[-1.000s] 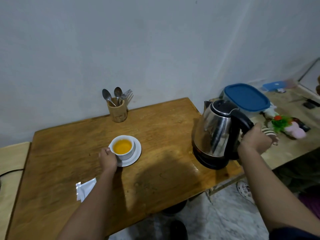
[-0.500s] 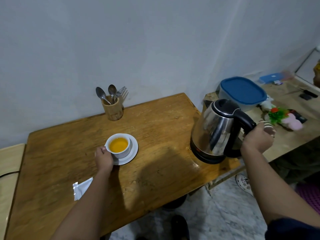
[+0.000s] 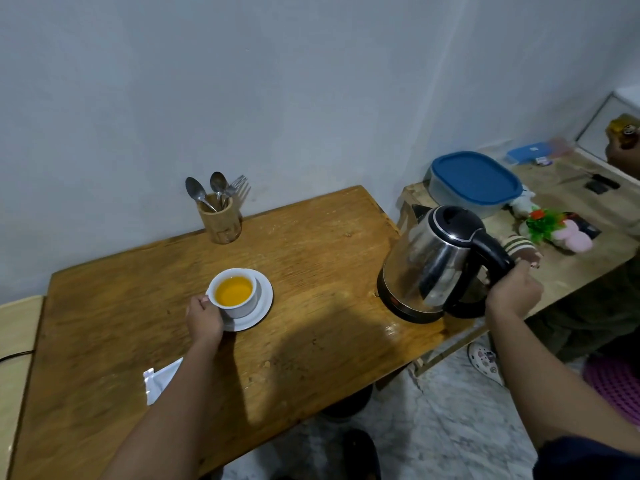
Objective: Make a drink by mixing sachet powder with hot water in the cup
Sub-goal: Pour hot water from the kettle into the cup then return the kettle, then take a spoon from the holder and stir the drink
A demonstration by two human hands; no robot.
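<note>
A white cup (image 3: 239,304) filled with orange liquid (image 3: 233,291) stands on a white saucer (image 3: 261,308) in the middle of the wooden table (image 3: 311,244). My left hand (image 3: 204,318) grips the cup at its left side. A steel electric kettle (image 3: 429,268) with a black lid and handle rests near the table's right edge. My right hand (image 3: 514,294) is closed around the kettle's handle. A white torn sachet (image 3: 159,379) lies flat near the front left, partly behind my left forearm.
A wooden holder (image 3: 220,220) with two spoons and a fork stands by the wall. On a lower side table (image 3: 571,202) to the right are a blue-lidded container (image 3: 476,180), small toys and dark items. A lighter surface (image 3: 17,341) adjoins the left edge.
The kettle has settled upright on the table's right edge, still in my right hand. My left hand stays on the cup. The view shifted slightly.
</note>
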